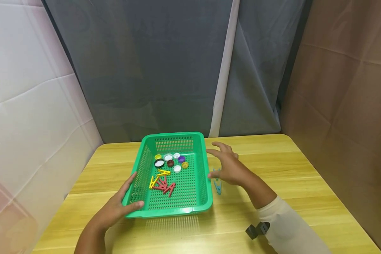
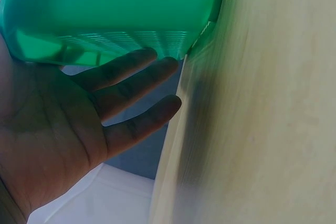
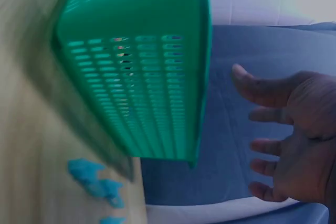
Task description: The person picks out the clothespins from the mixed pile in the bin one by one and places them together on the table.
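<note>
The table point(image 1: 263, 162) has a yellowish wood-grain top, with paler and darker streaks running across it and rounded far corners. Behind the table's far edge hangs a dark grey cloth point(image 1: 146, 70), folded and slightly shiny. A pale strip point(image 1: 225, 67) runs down that cloth to the table's back edge, leaning as it drops. To the table's left stands a white cloth point(image 1: 35, 88), creased in lines and tinted pink low down; to the table's right, a brown cloth point(image 1: 346, 106) with faint fold lines.
</note>
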Motion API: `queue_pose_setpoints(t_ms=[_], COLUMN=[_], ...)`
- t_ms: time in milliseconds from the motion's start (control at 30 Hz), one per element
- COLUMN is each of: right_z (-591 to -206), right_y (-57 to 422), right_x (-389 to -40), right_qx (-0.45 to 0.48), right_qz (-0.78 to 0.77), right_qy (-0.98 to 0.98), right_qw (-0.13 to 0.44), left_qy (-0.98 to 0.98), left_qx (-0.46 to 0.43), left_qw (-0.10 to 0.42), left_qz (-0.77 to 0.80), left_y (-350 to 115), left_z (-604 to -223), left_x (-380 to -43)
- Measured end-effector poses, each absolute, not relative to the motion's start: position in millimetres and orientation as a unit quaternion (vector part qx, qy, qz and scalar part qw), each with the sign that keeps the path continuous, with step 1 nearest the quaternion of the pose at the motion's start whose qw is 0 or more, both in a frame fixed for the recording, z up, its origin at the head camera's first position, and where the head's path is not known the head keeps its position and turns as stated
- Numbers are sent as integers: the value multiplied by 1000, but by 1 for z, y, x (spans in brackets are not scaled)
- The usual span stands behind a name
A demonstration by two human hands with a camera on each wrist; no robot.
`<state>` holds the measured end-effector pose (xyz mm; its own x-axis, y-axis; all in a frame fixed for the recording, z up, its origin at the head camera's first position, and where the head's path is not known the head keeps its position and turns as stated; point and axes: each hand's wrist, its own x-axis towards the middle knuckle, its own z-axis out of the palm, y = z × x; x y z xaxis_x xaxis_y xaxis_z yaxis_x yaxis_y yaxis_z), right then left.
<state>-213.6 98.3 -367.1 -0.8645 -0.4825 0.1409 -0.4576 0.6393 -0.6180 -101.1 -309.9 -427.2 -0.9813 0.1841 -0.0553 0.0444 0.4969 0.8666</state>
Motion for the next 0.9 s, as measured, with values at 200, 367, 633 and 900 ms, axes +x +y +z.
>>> queue_pose_setpoints(t_ms=[200, 367, 633, 900], right_z=[-344, -332, -306, -288], right_y=[87, 78, 60, 34], right_x=[-221, -234, -257, -283], right_qx=[-316, -385, -421, -418], right_qz=[-309, -282, -244, -332], right_qy=[895, 873, 859, 830], right_qw=[54, 103, 160, 162], left_qy=[859, 855, 850, 853], left_qx=[69, 61, 57, 53], left_qw=[70, 86, 96, 96], left_qz=[502, 508, 514, 510], left_y=[-311, -311, -308, -307], left_z=[-428, -428, -429, -426], left_x=[-102, -102, -103, -103])
